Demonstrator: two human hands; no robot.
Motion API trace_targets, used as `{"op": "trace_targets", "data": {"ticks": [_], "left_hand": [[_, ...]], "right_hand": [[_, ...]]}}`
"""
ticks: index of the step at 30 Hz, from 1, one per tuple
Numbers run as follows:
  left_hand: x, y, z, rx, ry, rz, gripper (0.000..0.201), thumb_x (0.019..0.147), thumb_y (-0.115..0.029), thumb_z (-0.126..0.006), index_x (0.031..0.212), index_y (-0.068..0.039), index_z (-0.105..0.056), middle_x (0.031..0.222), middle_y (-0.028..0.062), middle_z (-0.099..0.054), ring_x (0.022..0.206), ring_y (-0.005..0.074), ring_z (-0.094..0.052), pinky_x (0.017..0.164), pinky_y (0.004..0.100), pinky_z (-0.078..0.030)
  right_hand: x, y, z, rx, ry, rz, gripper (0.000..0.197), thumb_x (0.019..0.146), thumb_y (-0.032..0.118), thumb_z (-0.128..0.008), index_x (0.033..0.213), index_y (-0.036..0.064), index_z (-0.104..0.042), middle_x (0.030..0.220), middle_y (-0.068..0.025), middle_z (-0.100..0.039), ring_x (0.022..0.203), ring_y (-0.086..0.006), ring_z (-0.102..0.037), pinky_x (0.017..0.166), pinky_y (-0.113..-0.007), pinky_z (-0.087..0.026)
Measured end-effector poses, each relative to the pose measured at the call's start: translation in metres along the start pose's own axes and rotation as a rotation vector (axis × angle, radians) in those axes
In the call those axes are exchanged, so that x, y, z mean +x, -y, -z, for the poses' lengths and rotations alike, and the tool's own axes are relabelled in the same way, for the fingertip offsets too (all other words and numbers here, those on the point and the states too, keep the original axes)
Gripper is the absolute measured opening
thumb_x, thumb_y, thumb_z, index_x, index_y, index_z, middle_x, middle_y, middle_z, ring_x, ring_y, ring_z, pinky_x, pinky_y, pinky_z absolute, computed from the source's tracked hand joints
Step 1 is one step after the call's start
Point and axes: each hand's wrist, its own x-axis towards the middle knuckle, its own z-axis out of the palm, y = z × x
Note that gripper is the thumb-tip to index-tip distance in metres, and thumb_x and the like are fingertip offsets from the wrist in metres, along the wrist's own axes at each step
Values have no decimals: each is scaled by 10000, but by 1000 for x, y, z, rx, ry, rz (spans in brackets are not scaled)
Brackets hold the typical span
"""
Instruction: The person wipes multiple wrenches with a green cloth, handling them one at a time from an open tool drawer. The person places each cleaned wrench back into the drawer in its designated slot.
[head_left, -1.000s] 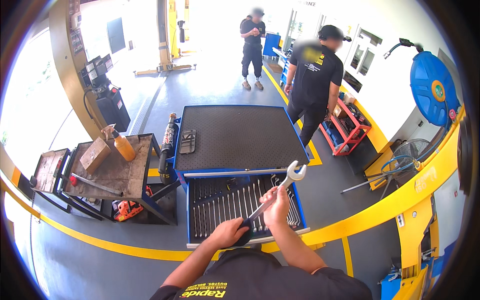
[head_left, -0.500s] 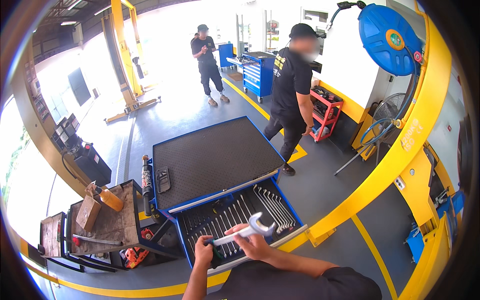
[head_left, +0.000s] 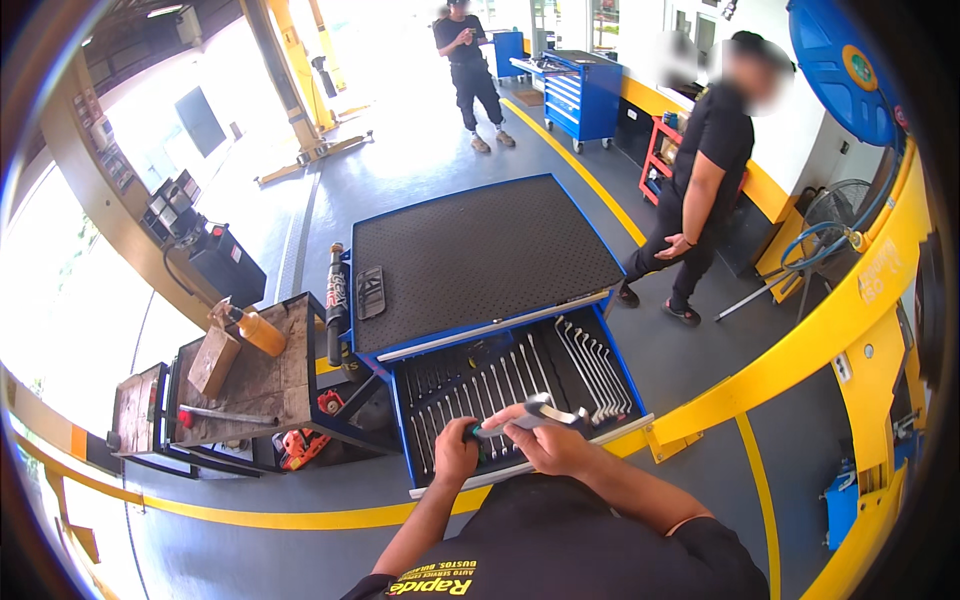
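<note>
In front of my body, above the open drawer, I hold a large silver open-ended wrench [head_left: 548, 408] across both hands. My left hand [head_left: 458, 452] is closed round its left end, where a bit of dark green material shows; what that is I cannot make out. My right hand [head_left: 548, 447] grips the shaft near the open jaw, which points right. Below lies the drawer [head_left: 640, 424] of a blue tool cabinet [head_left: 490, 255], with a row of combination wrenches [head_left: 492, 388] in the middle and several offset ring wrenches [head_left: 592, 372] on the right.
A black tray [head_left: 371, 292] lies on the cabinet's mat. At left stands a worn cart [head_left: 262, 385] with a spray bottle [head_left: 262, 332] and a box [head_left: 214, 364]. A yellow lift arm [head_left: 790, 370] curves along the right. One person [head_left: 705, 165] stands beyond the cabinet, another [head_left: 470, 70] farther back.
My view has shifted, so the cabinet appears higher and farther right. The wrench is now seen more edge-on, still in both hands. The nearer person has changed stance.
</note>
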Motion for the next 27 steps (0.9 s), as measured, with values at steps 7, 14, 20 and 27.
{"op": "trace_targets", "data": {"ticks": [7,14,20,27], "left_hand": [[2,64,-26,-1386,47,1109,218,990,-251,-515,930,-102,-663,859,92,-684,756,229,-664,719,404,-572],[-8,19,-22,-763,247,722,148,933,-100,-582,1017,-25,-678,889,106,-705,755,223,-665,729,405,-550],[-15,-24,-23,107,349,-186,215,780,-58,-632,993,-32,-621,923,202,-657,906,423,-665,784,496,-539],[11,-37,-28,-1146,-8,853,83,938,-104,-565,949,-40,-616,729,54,-593,638,171,-601,552,324,-495]], "right_hand": [[-9,-6,-31,23,-55,427,223,947,-52,-619,1139,42,-557,1183,-178,-704,1157,-344,-682,965,-394,-564],[-15,-16,-19,-111,-102,298,241,1037,53,-510,1266,-22,-515,1231,-191,-675,1125,-301,-675,961,-385,-535],[-6,-33,-12,169,-327,85,223,1074,89,-455,1269,-6,-400,1088,-147,-674,927,-186,-685,863,-329,-543],[9,-70,-43,539,-536,103,177,1111,223,-385,1137,59,-446,950,-104,-612,893,-176,-616,928,-404,-534]]}}
